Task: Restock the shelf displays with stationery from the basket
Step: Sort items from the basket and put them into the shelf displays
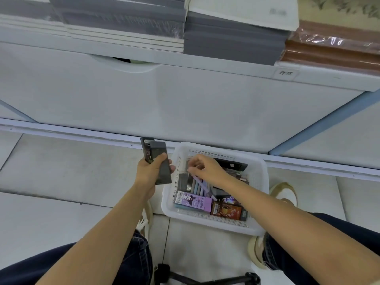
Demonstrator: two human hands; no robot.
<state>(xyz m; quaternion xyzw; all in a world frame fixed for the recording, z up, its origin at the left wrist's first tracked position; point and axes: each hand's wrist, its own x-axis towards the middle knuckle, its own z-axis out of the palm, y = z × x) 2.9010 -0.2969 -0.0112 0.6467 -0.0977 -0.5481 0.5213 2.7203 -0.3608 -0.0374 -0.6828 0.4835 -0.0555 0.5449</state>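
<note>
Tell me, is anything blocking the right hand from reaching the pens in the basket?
Nothing visible. The right hand is already inside the white basket, fingers pinching the top end of a purple pen on the pile.

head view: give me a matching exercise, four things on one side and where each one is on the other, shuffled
Things
1. dark slim boxes
2. purple box
3. white basket
4. brown wrapped stack

Places
a. on the floor in front of the shelf
b. held in the left hand
c. on top of the shelf, at the right
d. lying in the basket, along its near side

Pairs: 1-b, 2-d, 3-a, 4-c
</note>
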